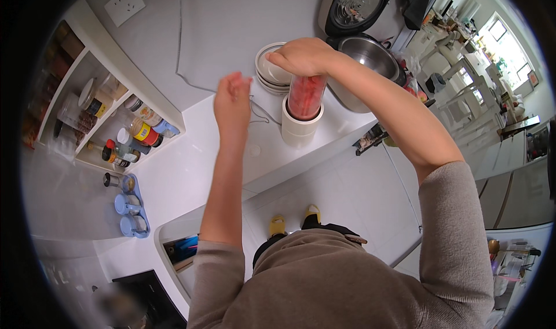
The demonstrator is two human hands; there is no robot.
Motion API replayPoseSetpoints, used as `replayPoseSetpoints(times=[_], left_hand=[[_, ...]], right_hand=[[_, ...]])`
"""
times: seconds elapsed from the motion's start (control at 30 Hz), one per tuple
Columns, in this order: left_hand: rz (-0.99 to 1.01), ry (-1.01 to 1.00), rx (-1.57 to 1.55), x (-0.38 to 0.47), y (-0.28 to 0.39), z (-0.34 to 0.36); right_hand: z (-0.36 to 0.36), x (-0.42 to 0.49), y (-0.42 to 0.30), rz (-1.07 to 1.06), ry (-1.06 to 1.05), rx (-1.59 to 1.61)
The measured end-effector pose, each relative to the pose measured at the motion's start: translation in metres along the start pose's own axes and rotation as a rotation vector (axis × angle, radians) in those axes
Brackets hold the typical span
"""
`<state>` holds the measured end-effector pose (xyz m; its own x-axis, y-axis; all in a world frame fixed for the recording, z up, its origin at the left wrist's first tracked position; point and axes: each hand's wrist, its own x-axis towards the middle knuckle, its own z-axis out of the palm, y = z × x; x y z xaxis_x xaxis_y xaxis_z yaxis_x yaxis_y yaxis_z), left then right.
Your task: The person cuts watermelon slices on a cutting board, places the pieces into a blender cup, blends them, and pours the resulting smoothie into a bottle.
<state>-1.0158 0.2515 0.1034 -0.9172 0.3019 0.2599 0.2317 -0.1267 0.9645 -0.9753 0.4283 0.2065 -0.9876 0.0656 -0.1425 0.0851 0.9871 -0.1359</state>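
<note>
A clear blender cup [307, 95] holding red pieces stands in a white blender base [299, 131] on the counter. My right hand [302, 56] lies over the top of the cup and hides its upper end. To the left of the blender, my left hand [233, 98] is raised above the counter, with its fingers curled and blurred. Whether anything is between those fingers I cannot tell. A grey cord [259, 108] lies on the counter between my left hand and the base. Behind the cup is a stack of white dishes [273, 68], partly covered by my right hand.
A rice cooker [369, 53] stands with its lid raised at the back right. On the left are a shelf [134, 164] of jars and bottles and a blue seasoning rack [141, 205]. The counter's front edge [304, 155] runs before me, above a tiled floor [347, 190].
</note>
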Motion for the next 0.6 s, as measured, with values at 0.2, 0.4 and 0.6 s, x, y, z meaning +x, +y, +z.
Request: replayPoseSetpoints(times=[0.2, 0.4, 0.6], left_hand=[[0.326, 0.1, 0.317, 0.066, 0.078, 0.048], [0.646, -0.178, 0.532, 0.107, 0.08, 0.146], [0.625, -0.569, 0.787, 0.104, 0.07, 0.165]], right_hand=[[0.002, 0.0, 0.001, 0.024, 0.022, -0.001], [0.004, -0.004, 0.0, -0.068, 0.138, 0.19], [0.039, 0.029, 0.034, -0.076, 0.1, 0.366]])
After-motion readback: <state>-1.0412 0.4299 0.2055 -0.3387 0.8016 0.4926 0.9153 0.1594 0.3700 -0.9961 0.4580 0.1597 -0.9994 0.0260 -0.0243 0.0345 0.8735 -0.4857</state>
